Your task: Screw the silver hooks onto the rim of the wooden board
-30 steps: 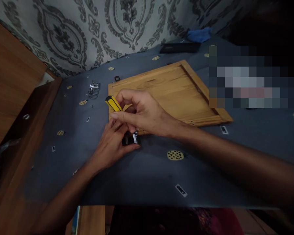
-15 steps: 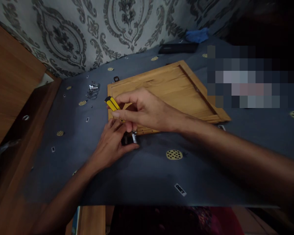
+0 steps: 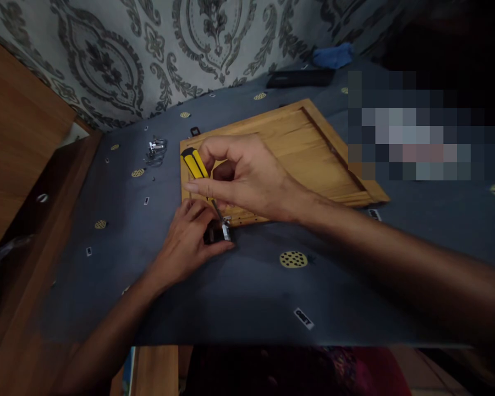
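A flat wooden panel [image 3: 297,148] with a raised frame lies on a blue-grey patterned sheet [image 3: 239,291]. My right hand [image 3: 247,179] is closed round a yellow-and-black screwdriver [image 3: 194,164], its thin shaft slanting down to a small metal fitting [image 3: 225,231] at the panel's near edge. My left hand [image 3: 190,242] presses on that dark and silver fitting, fingers wrapped round it.
A small heap of metal hardware [image 3: 155,151] lies left of the panel. A dark flat object [image 3: 299,78] and a blue cloth [image 3: 333,56] lie near the patterned wall. Brown wooden furniture [image 3: 20,148] stands at the left. A blurred patch covers the right.
My right hand has lifted and tipped the screwdriver more upright, so its shaft now shows. The left hand has stayed on the fitting.
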Demonstrator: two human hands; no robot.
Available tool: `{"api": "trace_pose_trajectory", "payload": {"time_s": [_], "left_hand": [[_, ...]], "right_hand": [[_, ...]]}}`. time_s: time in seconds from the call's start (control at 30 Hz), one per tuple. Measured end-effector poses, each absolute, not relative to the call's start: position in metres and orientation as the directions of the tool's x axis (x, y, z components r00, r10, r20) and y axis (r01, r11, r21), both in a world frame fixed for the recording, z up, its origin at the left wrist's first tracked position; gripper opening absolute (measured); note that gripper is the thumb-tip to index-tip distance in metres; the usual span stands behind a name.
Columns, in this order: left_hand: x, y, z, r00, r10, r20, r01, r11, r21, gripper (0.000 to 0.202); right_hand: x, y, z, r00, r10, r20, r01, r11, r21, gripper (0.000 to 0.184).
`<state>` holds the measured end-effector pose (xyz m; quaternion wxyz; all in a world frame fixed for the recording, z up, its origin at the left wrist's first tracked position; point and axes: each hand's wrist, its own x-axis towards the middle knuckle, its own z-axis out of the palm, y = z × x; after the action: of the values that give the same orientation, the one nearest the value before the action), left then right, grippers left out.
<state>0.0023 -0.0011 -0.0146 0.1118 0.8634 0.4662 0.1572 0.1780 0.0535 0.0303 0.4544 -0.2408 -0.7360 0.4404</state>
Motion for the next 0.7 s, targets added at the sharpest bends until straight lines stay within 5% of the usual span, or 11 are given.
{"api": "trace_pose_trajectory", "payload": {"time_s": [0.7], "left_hand": [[0.003, -0.002, -0.013, 0.505, 0.848, 0.159, 0.773, -0.526, 0.353, 0.035]], "right_hand": [[0.194, 0.040, 0.015, -0.316, 0.850, 0.422, -0.117, 0.406, -0.906, 0.027]]}}
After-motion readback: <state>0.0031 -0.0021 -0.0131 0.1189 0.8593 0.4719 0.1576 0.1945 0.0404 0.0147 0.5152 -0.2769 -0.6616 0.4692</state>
